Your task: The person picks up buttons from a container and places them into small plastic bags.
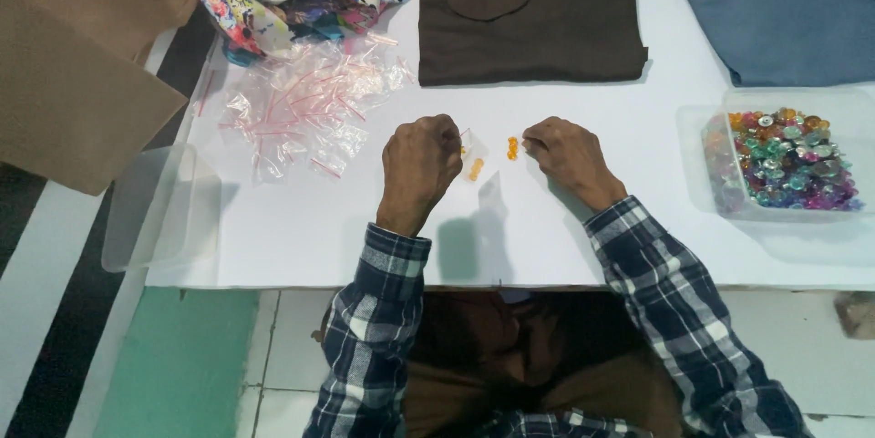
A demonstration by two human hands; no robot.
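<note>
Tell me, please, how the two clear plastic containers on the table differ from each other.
The container on the right holds a heap of multicoloured buttons, while the container on the left has nothing visible inside. The right one lies fully on the white table; the left one overhangs the table's left edge. The right one sits nearer the right hand, the left one nearer the left hand. Both are clear plastic.

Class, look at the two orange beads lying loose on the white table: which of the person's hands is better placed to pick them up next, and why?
Probably the right hand: its fingertips rest right beside the loose orange beads. The left hand is occupied, pinching a small clear bag with an orange bead inside.
</note>
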